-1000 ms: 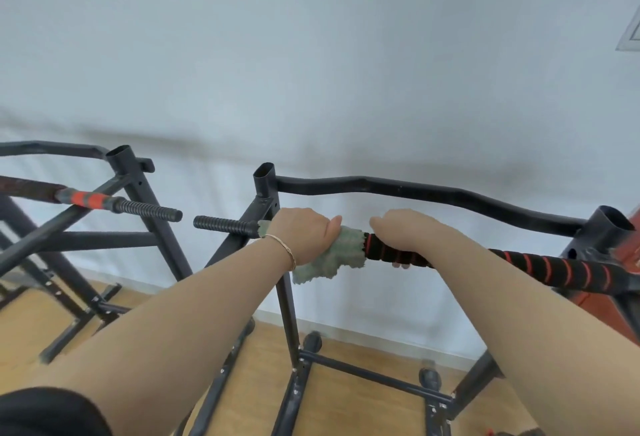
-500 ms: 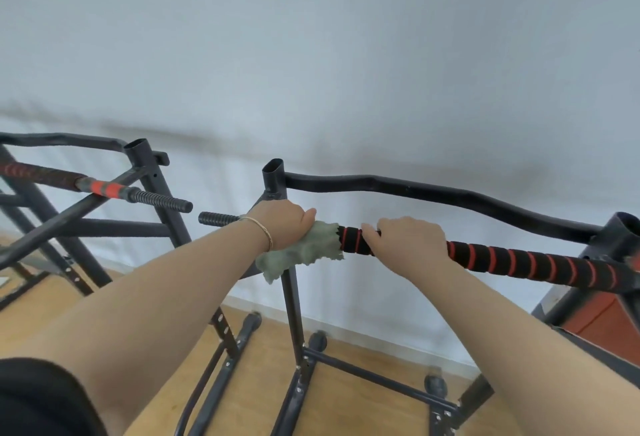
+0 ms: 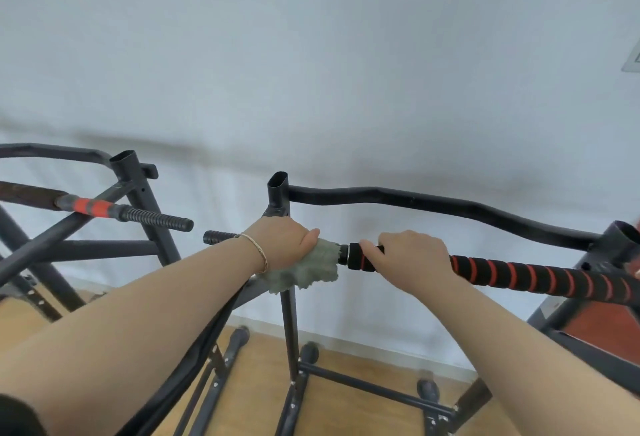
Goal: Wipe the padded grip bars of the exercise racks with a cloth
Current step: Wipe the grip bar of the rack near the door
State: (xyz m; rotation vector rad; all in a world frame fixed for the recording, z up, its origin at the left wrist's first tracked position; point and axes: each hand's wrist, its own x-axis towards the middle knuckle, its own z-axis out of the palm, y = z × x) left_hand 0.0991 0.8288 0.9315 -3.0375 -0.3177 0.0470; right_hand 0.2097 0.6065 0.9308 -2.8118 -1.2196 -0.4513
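A black padded grip bar with red spiral stripes (image 3: 540, 278) runs across the near rack from its left post to the right. My left hand (image 3: 282, 243) grips a grey-green cloth (image 3: 308, 271) wrapped round the bar near the post, just left of the padding's end. My right hand (image 3: 412, 259) holds the padded bar right beside the cloth, fingers curled over it. The bar's ribbed black end (image 3: 218, 237) sticks out left of my left wrist. A second rack's grip bar (image 3: 121, 212), with a red band and ribbed tip, is at the left.
The near rack's curved black top bar (image 3: 433, 205) runs behind my hands, close to the white wall (image 3: 311, 72). The rack's post (image 3: 289, 314) and foot bars (image 3: 377, 390) stand on a wooden floor (image 3: 256, 397). A red-brown panel (image 3: 602, 328) is at the right.
My left hand and the cloth have slid left along the bar, off the padding towards the post. My right hand stayed on the padding beside it. The camera view shifted slightly.
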